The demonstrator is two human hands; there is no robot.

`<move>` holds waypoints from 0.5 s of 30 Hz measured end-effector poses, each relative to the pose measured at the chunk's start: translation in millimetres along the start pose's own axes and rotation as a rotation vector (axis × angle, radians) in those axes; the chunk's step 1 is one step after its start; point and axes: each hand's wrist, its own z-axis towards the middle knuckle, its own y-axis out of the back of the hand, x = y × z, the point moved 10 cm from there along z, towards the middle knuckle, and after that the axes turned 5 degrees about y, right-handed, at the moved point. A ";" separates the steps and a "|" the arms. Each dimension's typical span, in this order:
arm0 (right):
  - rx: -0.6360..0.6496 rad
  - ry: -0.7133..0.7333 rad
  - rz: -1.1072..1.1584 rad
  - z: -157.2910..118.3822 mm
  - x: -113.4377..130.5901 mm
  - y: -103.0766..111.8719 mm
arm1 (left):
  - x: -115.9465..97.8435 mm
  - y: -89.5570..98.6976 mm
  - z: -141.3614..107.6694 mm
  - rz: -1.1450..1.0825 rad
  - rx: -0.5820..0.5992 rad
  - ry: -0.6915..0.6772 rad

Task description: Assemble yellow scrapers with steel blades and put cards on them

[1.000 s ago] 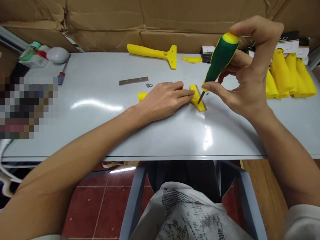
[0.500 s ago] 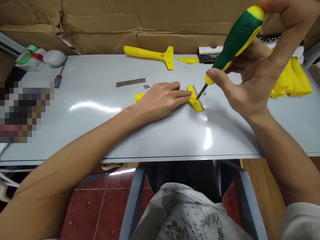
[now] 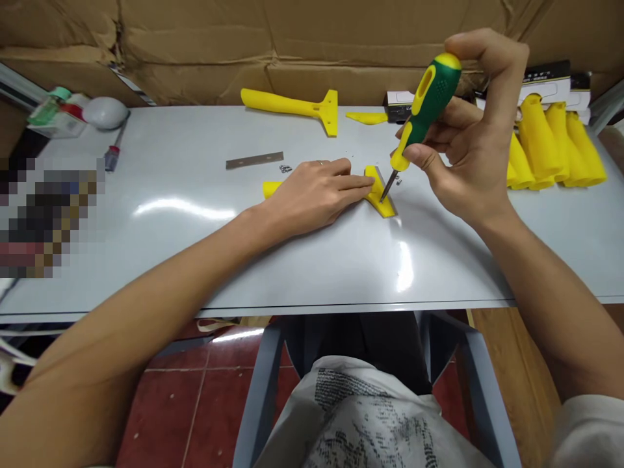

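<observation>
My left hand (image 3: 319, 195) is closed over the handle of a yellow scraper (image 3: 389, 207), pressing it flat on the table. Most of that handle is hidden under the palm; the scraper's head, with a metal blade along its edge, sticks out to the right. In my right hand (image 3: 470, 143) is a green and yellow screwdriver (image 3: 433, 97), tilted, with a finger on its butt end and the thumb low on the handle. Its tip meets the scraper head at the lower screw spot. Small screws (image 3: 398, 181) lie just right of the head.
Behind my left hand lie a loose metal blade (image 3: 254, 160) and several small screws (image 3: 285, 168). A second yellow scraper (image 3: 292, 106) and a yellow piece (image 3: 366, 117) lie near the cardboard (image 3: 195, 39). Several yellow handles (image 3: 541, 146) and boxes stand right; a second screwdriver (image 3: 112, 158) lies left.
The screwdriver has moved left and stands steeper, its tip shifting from the middle of the scraper head to the lower screw spot. My left hand and the scraper stay put.
</observation>
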 end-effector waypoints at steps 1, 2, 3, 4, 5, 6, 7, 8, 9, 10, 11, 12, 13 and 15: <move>-0.007 0.007 0.004 -0.2 -0.6 -0.4 | 0.6 0.0 -0.2 -0.009 0.001 0.004; -0.011 0.008 0.005 -0.4 -0.5 -0.5 | 1.6 0.0 -0.4 -0.025 0.003 0.013; -0.011 0.007 0.005 -0.5 0.3 -0.6 | 2.7 -0.1 -0.6 -0.045 0.006 0.024; -0.008 0.005 0.005 -0.4 1.7 -0.4 | 3.8 -0.3 -0.7 -0.065 0.009 0.036; -0.006 0.000 0.004 -0.2 3.2 0.3 | 4.6 -0.5 -0.8 -0.081 0.011 0.043; 0.002 -0.014 0.004 0.0 3.9 0.7 | 4.8 -1.0 -0.9 -0.089 0.013 0.046; 0.012 -0.034 0.002 0.2 3.7 1.0 | 4.8 -1.6 -0.8 -0.086 0.016 0.045; 0.024 -0.057 0.002 0.2 3.0 1.0 | 4.4 -2.1 -0.8 -0.076 0.018 0.042; 0.034 -0.073 0.005 0.2 2.5 0.9 | 3.9 -2.5 -0.7 -0.066 0.019 0.037; 0.037 -0.077 0.012 0.4 2.9 1.0 | 3.6 -2.7 -0.6 -0.060 0.019 0.035; 0.039 -0.070 0.023 0.6 3.9 1.0 | 3.6 -2.8 -0.5 -0.059 0.018 0.035; 0.041 -0.058 0.036 0.8 5.1 0.6 | 3.7 -2.7 -0.4 -0.061 0.017 0.037; 0.040 -0.046 0.048 1.1 6.2 0.4 | 3.7 -2.6 -0.3 -0.064 0.017 0.038; 0.039 -0.038 0.066 1.2 6.6 -0.4 | 3.4 -2.3 -0.2 -0.057 0.018 0.037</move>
